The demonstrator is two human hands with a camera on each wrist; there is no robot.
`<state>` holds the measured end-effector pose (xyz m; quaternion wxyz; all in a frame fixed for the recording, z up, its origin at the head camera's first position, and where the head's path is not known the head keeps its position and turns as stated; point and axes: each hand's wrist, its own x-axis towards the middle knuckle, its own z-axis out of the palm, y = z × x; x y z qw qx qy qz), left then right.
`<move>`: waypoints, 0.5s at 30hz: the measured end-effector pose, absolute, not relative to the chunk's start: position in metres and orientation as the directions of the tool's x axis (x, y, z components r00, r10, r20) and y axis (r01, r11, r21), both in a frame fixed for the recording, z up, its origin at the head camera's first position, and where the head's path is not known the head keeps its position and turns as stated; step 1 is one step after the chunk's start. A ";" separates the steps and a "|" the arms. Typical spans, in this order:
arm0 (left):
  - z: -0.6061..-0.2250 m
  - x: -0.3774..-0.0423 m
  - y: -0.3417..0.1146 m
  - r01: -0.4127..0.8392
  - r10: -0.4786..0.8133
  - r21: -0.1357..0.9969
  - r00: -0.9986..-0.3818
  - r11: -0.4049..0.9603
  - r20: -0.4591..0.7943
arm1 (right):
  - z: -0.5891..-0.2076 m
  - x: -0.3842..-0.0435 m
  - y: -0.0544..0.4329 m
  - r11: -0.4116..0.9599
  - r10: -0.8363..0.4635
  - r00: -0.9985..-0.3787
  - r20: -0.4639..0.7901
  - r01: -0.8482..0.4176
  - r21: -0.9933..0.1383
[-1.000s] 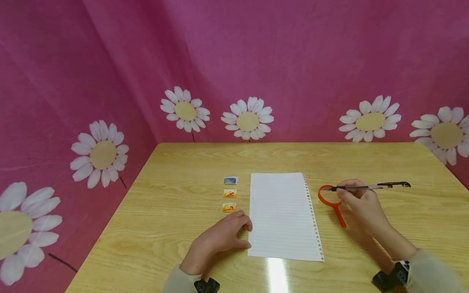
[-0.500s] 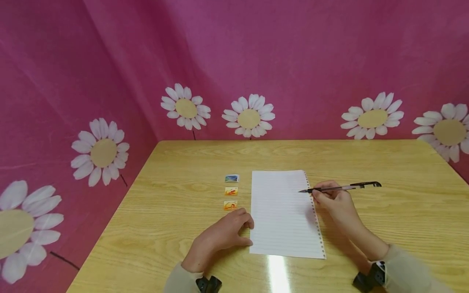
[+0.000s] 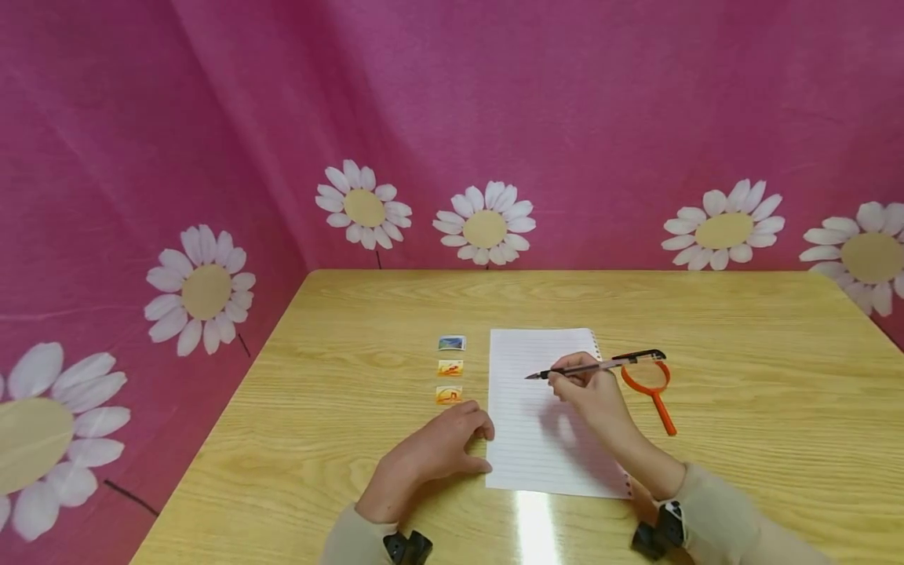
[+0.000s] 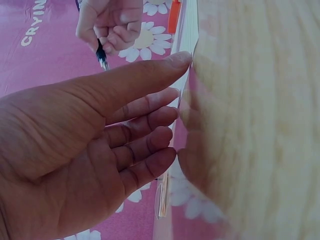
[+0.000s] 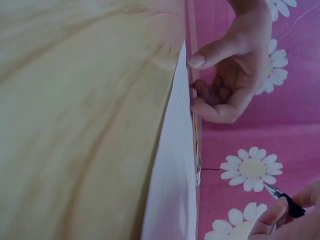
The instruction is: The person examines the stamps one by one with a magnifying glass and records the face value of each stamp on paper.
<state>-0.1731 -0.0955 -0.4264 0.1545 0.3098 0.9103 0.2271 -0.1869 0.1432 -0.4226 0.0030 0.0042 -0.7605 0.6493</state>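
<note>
In the head view, a lined sheet of paper (image 3: 521,447) with a perforated right edge lies on the wooden table. My left hand (image 3: 439,444) rests at its lower left edge, fingers gently bent; the left wrist view shows thumb and fingertips touching down there, nothing gripped. Between thumb and fingers, my right hand (image 3: 595,396) pinches a black-capped, clear-barrelled pen (image 3: 588,367). The cap sits on the pen's rear end and the bare tip points left. Both wrist views show the pen tip (image 4: 102,59) raised off the paper.
Three small picture stamps (image 3: 450,368) lie in a column left of the paper. An orange magnifying glass (image 3: 661,410) lies right of it, its lens partly behind the pen. A pink flowered cloth (image 3: 593,118) hangs behind the table (image 3: 367,314).
My right hand has carried the pen leftward, from above the magnifying glass to over the paper. The magnifying glass shows again. My left hand stays at the paper's edge.
</note>
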 end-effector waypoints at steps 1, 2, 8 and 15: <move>-0.427 -0.173 -0.095 0.495 0.634 0.507 -0.761 0.706 -0.139 | -0.422 -0.187 0.140 0.148 -0.001 -1.000 0.013 -0.013 -0.989; -0.427 -0.173 -0.095 0.495 0.633 0.506 -0.761 0.706 -0.139 | -0.422 -0.187 0.138 0.143 0.000 -1.000 0.015 -0.015 -0.990; -0.427 -0.174 -0.094 0.485 0.623 0.501 -0.768 0.717 -0.148 | -0.422 -0.190 0.130 0.152 -0.002 -1.000 0.004 -0.004 -0.988; -0.427 -0.174 -0.094 0.489 0.624 0.502 -0.769 0.713 -0.138 | -0.425 -0.194 0.125 0.190 0.018 -1.000 -0.023 0.026 -0.981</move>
